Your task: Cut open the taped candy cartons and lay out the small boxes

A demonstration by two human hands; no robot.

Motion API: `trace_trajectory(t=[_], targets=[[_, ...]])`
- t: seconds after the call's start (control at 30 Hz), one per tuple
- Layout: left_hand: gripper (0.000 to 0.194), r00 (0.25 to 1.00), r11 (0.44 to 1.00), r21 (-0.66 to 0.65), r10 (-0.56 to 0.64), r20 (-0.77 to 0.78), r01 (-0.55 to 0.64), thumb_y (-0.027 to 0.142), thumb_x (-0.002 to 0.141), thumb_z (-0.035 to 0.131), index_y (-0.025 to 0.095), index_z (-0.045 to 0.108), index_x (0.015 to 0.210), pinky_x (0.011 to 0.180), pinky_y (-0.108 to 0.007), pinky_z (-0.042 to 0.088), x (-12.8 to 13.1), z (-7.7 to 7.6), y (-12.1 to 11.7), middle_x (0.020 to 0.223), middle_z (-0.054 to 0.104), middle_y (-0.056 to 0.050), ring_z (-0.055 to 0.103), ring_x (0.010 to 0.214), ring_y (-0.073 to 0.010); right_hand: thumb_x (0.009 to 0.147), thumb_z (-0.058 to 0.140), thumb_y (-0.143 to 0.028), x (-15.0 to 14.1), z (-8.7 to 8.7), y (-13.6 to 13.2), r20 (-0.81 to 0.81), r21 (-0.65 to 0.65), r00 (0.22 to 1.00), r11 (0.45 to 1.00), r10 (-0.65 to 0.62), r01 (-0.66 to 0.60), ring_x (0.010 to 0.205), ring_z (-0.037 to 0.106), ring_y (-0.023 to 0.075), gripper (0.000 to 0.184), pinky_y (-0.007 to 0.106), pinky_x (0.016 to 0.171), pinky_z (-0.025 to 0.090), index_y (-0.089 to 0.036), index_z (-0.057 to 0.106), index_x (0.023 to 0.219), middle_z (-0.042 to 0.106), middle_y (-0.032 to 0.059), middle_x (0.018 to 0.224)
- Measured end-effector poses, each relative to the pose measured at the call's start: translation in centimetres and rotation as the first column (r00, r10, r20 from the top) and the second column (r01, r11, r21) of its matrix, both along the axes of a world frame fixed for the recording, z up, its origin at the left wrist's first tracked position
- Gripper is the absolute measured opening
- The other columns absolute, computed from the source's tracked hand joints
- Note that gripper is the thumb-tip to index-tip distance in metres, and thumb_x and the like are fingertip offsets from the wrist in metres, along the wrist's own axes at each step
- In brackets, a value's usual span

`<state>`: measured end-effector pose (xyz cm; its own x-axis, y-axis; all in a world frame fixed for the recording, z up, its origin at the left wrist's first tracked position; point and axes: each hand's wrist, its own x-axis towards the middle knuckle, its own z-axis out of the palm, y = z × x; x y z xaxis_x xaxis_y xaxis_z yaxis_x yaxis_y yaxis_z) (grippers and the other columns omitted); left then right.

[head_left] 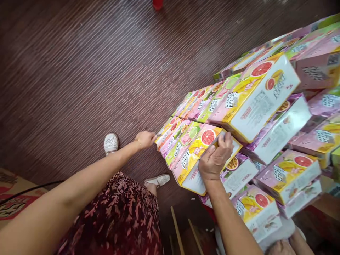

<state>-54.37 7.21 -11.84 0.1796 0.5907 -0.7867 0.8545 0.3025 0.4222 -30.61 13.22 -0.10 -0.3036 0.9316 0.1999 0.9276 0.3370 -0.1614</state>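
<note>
A long colourful fruit-print carton (191, 148) lies on a stack of similar boxes. My left hand (145, 139) is closed on its far end, at the left tip of the carton. My right hand (215, 158) grips the near end, fingers curled over the top edge. More fruit-print cartons (261, 95) are stacked above and to the right, with others (288, 173) below them.
Dark wood-grain floor (79, 71) fills the left and top. My feet in white shoes (111, 142) stand by the stack. A flattened cardboard box (13, 198) lies at the lower left. Two wooden sticks (177, 230) lean at the bottom. A red object (157, 3) sits at the top edge.
</note>
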Motion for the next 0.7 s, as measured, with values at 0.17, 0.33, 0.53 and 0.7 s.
trace_trajectory(t=[0.17,0.33,0.53,0.7], targets=[[0.053,0.997,0.998,0.045,-0.036,0.064,0.033,0.045,0.096,0.021,0.018,0.064,0.111,0.08,-0.03,0.045,5.4,-7.0,8.0,0.109,0.066,-0.012,0.061,0.1,-0.0245,0.094,0.032,-0.019,0.5,-0.8,-0.2,0.015,-0.024,1.0,1.0,0.007,-0.007,0.137,0.03,0.0298,0.047,0.057,0.109,0.028,-0.012,0.036,0.14,0.036,0.0191,0.145],[0.038,0.983,0.981,-0.104,-0.154,0.102,0.165,0.038,0.092,0.041,0.014,0.071,0.094,0.073,-0.026,0.045,4.2,-6.4,-0.7,0.092,0.069,-0.013,0.065,0.086,-0.0219,0.094,0.032,-0.02,0.7,-0.8,-0.1,0.017,-0.043,1.0,0.999,0.004,-0.003,0.137,0.03,0.0311,0.048,0.059,0.108,0.028,-0.012,0.035,0.141,0.035,0.0188,0.145],[0.051,0.996,0.996,-0.011,-0.085,-0.032,0.085,0.046,0.095,0.024,0.019,0.066,0.105,0.075,-0.033,0.047,-0.7,-7.1,-0.3,0.099,0.068,-0.013,0.065,0.093,-0.0268,0.092,0.033,-0.019,0.5,-0.9,0.1,0.008,-0.023,1.0,0.999,0.028,-0.028,0.136,0.031,0.0326,0.05,0.061,0.107,0.029,-0.01,0.036,0.141,0.036,0.021,0.144],[0.051,0.996,0.995,0.08,-0.07,0.049,0.066,0.044,0.095,0.02,0.021,0.063,0.113,0.083,-0.032,0.045,4.1,-14.4,8.7,0.114,0.064,-0.011,0.06,0.106,-0.0257,0.093,0.032,-0.02,0.9,-1.6,0.0,0.035,-0.051,0.999,0.998,0.035,-0.034,0.137,0.031,0.0318,0.051,0.06,0.109,0.028,-0.011,0.034,0.143,0.034,0.0201,0.146]])
